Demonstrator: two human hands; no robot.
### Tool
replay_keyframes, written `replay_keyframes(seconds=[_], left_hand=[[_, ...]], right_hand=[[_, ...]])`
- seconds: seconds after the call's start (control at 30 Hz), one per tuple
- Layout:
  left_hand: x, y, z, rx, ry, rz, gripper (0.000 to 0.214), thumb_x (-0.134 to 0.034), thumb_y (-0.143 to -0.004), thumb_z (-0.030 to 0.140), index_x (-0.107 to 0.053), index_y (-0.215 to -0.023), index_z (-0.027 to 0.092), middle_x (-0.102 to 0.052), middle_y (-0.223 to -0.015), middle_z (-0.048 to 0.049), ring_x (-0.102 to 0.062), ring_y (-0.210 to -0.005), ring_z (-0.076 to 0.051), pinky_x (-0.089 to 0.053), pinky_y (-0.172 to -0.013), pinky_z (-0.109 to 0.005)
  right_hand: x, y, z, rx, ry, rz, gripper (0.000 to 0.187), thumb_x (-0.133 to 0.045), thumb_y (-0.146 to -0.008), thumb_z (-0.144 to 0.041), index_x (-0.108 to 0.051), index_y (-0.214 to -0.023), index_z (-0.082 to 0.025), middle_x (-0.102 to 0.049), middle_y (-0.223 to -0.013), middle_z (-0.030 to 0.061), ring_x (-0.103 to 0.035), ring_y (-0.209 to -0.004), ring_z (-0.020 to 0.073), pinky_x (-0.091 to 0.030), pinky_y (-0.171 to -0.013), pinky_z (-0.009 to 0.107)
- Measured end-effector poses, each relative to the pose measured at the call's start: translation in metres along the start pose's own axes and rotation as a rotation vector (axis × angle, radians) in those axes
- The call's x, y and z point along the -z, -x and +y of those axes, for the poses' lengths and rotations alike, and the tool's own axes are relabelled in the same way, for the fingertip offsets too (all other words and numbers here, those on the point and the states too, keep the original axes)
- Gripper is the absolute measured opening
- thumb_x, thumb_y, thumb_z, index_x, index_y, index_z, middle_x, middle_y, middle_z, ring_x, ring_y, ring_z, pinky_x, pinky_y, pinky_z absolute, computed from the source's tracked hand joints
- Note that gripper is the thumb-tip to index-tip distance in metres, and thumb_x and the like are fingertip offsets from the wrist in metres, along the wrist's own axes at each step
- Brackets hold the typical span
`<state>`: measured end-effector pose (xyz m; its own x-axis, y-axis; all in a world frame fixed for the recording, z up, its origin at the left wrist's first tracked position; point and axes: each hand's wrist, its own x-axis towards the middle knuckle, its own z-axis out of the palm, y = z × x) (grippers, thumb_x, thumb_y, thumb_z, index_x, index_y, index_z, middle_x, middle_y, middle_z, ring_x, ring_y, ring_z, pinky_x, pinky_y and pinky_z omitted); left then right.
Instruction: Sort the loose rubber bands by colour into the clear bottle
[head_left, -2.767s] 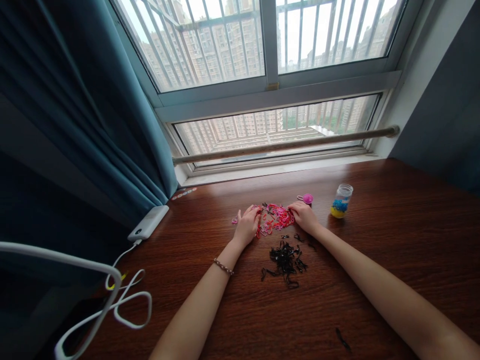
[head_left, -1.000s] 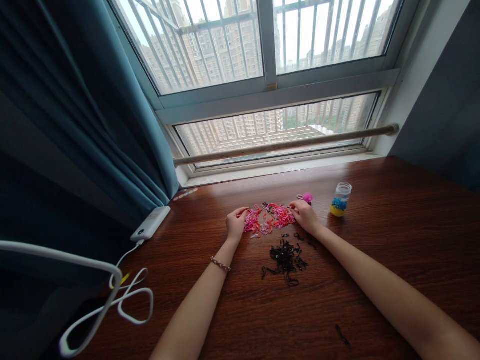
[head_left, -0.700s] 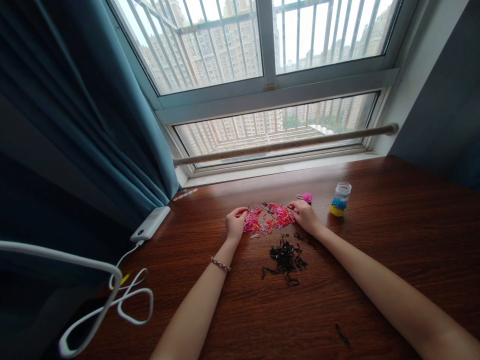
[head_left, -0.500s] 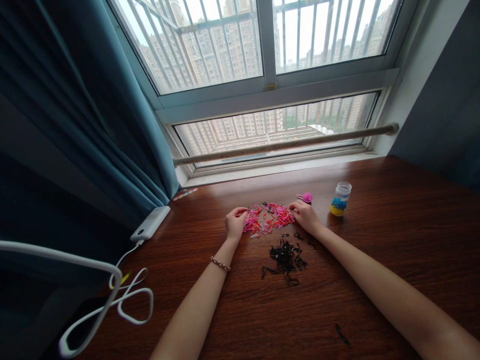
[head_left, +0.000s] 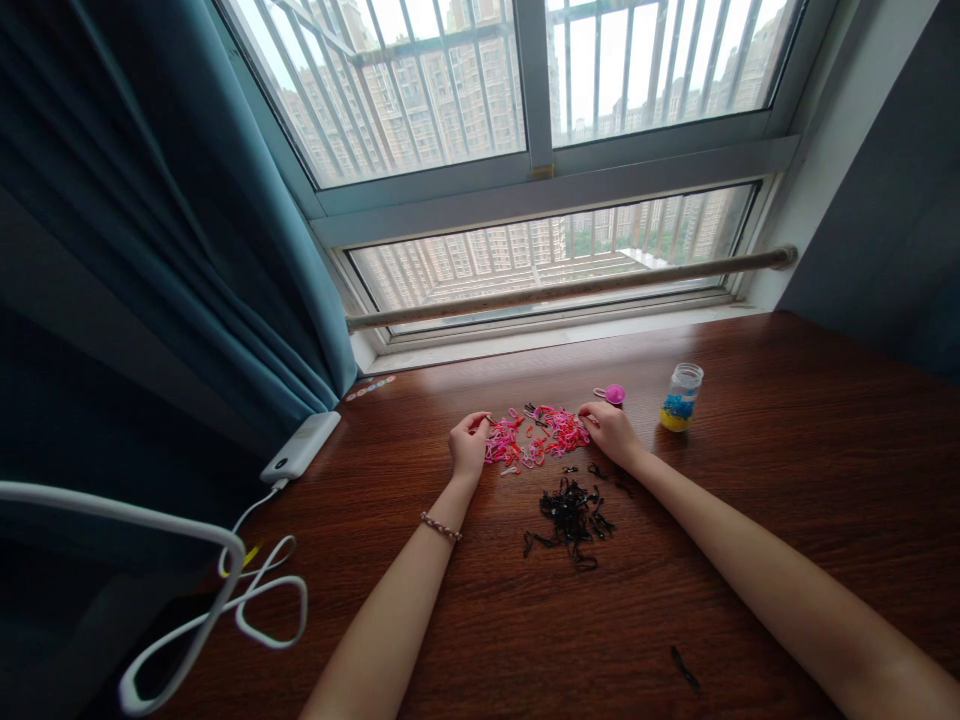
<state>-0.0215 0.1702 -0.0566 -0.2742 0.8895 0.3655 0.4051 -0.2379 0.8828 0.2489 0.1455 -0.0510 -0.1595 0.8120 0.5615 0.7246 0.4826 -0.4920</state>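
A loose pile of pink and red elastic bands point(head_left: 568, 430) lies on the wooden table, with a few black ones mixed in at its far side. At the pile's left edge is my left hand point(head_left: 469, 450), thumb and fingers pinched together. A small dark bit shows at those fingertips, too tiny to name. My right hand point(head_left: 611, 432) rests at the right edge, fingertips closed against the pile; whatever they hold is hidden. Nearer to me, between my forearms, sits a heap of black elastic bands point(head_left: 571, 512).
Right of the pile stands an open clear jar point(head_left: 681, 400) with blue and yellow contents. A round pink item point(head_left: 615, 394) lies behind my right hand. One black band point(head_left: 684, 668) lies near the front. On the left are a white power bank point(head_left: 301, 447) and its white cable point(head_left: 259, 600).
My left hand has shifted slightly left and up, its pinched fingertips drawing a little away from the pile. My right hand stays almost where it was.
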Motion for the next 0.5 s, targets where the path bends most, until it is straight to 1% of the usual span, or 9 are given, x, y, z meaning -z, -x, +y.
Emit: replay_keyframes(seconds=[0.13, 0.17, 0.2, 0.23, 0.27, 0.37, 0.43, 0.47, 0.5], left_hand=[[0.0, 0.0, 0.003, -0.009, -0.018, 0.018, 0.021, -0.056, -0.071, 0.03, -0.067, -0.081, 0.014, -0.068, -0.077, -0.0058, -0.062, -0.069, -0.015, -0.048, -0.064, -0.025], [0.001, 0.0, 0.004, -0.011, -0.026, 0.022, 0.022, -0.057, -0.071, 0.032, -0.066, -0.08, 0.014, -0.067, -0.076, -0.0055, -0.062, -0.068, -0.015, -0.048, -0.064, -0.025], [0.0, 0.001, 0.005, -0.014, -0.035, 0.023, 0.022, -0.058, -0.07, 0.034, -0.066, -0.078, 0.014, -0.067, -0.074, -0.0053, -0.061, -0.067, -0.015, -0.048, -0.063, -0.025], [0.0, 0.001, 0.006, -0.018, -0.043, 0.021, 0.023, -0.058, -0.07, 0.035, -0.066, -0.077, 0.015, -0.067, -0.073, -0.005, -0.061, -0.066, -0.015, -0.048, -0.062, -0.024], [0.0, 0.002, 0.007, -0.024, -0.052, 0.017, 0.024, -0.058, -0.071, 0.036, -0.065, -0.076, 0.015, -0.067, -0.073, -0.0049, -0.061, -0.065, -0.015, -0.047, -0.061, -0.024], [0.0, 0.004, 0.009, -0.047, -0.09, 0.006, 0.024, -0.056, -0.072, 0.037, -0.065, -0.077, 0.015, -0.066, -0.073, -0.0043, -0.06, -0.063, -0.014, -0.046, -0.06, -0.023], [0.0, 0.004, 0.01, -0.068, -0.115, 0.0, 0.024, -0.054, -0.074, 0.037, -0.065, -0.079, 0.016, -0.066, -0.074, -0.0042, -0.059, -0.064, -0.014, -0.046, -0.06, -0.023], [0.0, 0.005, 0.012, -0.081, -0.127, -0.004, 0.024, -0.053, -0.075, 0.036, -0.065, -0.079, 0.016, -0.066, -0.075, -0.0043, -0.059, -0.064, -0.014, -0.045, -0.06, -0.023], [0.001, 0.005, 0.014, -0.094, -0.14, -0.008, 0.024, -0.052, -0.076, 0.035, -0.065, -0.079, 0.015, -0.066, -0.075, -0.0044, -0.059, -0.066, -0.014, -0.045, -0.061, -0.024]], right_hand=[[0.007, -0.009, -0.002, -0.041, -0.097, 0.03, 0.013, -0.053, -0.077, -0.022, -0.066, -0.075, -0.018, -0.066, -0.079, 0.006, -0.059, -0.075, 0.0186, -0.046, -0.074, 0.034], [0.01, -0.012, -0.004, -0.075, -0.138, 0.012, 0.013, -0.055, -0.076, -0.024, -0.067, -0.074, -0.018, -0.066, -0.077, 0.0059, -0.059, -0.072, 0.0179, -0.046, -0.072, 0.033], [0.014, -0.016, -0.006, -0.116, -0.19, -0.035, 0.014, -0.056, -0.074, -0.026, -0.067, -0.074, -0.017, -0.066, -0.074, 0.0058, -0.059, -0.068, 0.0168, -0.047, -0.069, 0.032], [0.019, -0.019, -0.009, -0.161, -0.256, -0.121, 0.015, -0.058, -0.073, -0.028, -0.068, -0.074, -0.017, -0.067, -0.071, 0.0054, -0.059, -0.065, 0.0157, -0.047, -0.065, 0.03], [0.024, -0.022, -0.013, -0.199, -0.33, -0.251, 0.018, -0.061, -0.07, -0.031, -0.069, -0.074, -0.016, -0.066, -0.067, 0.0048, -0.058, -0.061, 0.0148, -0.047, -0.06, 0.028], [0.042, -0.025, -0.029, -0.26, -0.544, -0.742, 0.028, -0.068, -0.062, -0.036, -0.069, -0.076, -0.013, -0.066, -0.063, 0.0039, -0.058, -0.055, 0.0131, -0.046, -0.052, 0.024], [0.051, -0.024, -0.038, -0.287, -0.636, -1.022, 0.034, -0.07, -0.059, -0.037, -0.069, -0.082, -0.013, -0.067, -0.066, 0.0039, -0.061, -0.056, 0.0136, -0.048, -0.052, 0.023], [0.054, -0.023, -0.041, -0.301, -0.663, -1.121, 0.037, -0.07, -0.059, -0.037, -0.069, -0.087, -0.013, -0.068, -0.068, 0.004, -0.062, -0.058, 0.0142, -0.049, -0.052, 0.023], [0.055, -0.022, -0.043, -0.316, -0.681, -1.181, 0.039, -0.07, -0.06, -0.037, -0.068, -0.091, -0.013, -0.068, -0.07, 0.0044, -0.063, -0.06, 0.0148, -0.049, -0.053, 0.023]])
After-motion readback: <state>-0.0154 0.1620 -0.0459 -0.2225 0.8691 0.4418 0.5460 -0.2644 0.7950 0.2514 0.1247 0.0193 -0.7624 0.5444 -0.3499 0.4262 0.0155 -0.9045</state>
